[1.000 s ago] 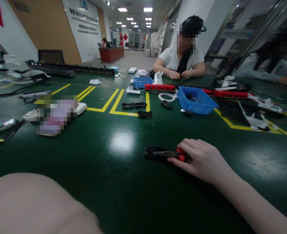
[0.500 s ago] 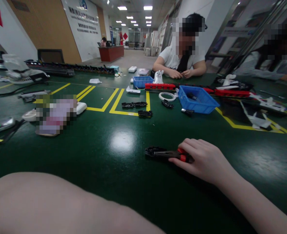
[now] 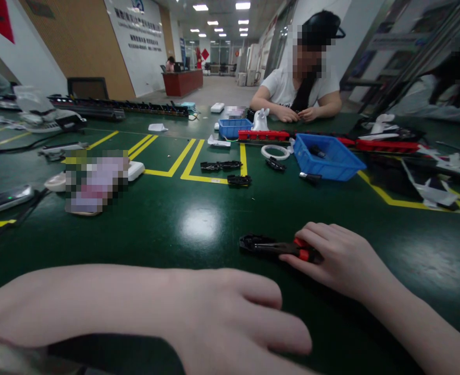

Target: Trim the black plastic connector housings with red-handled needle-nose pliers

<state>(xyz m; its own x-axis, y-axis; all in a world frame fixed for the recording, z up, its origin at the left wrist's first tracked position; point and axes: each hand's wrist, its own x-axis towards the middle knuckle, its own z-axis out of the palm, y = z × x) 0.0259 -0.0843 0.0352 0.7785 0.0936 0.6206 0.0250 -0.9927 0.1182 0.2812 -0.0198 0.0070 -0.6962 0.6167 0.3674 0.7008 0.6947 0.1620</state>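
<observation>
right hand (image 3: 341,260) clamped on pliers (image 3: 280,249), black part (image 3: 247,244) at nine-o'clock tip; left hand (image 3: 222,312), fingers apart; unsteadied part may skid if nudged.

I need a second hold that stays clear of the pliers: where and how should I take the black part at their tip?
Probably pinch the black part at its exposed left end, coming from the left with the left hand. Its narrow length lies roughly crosswise, and the pliers, held in the right hand, meet it from the right.
</observation>
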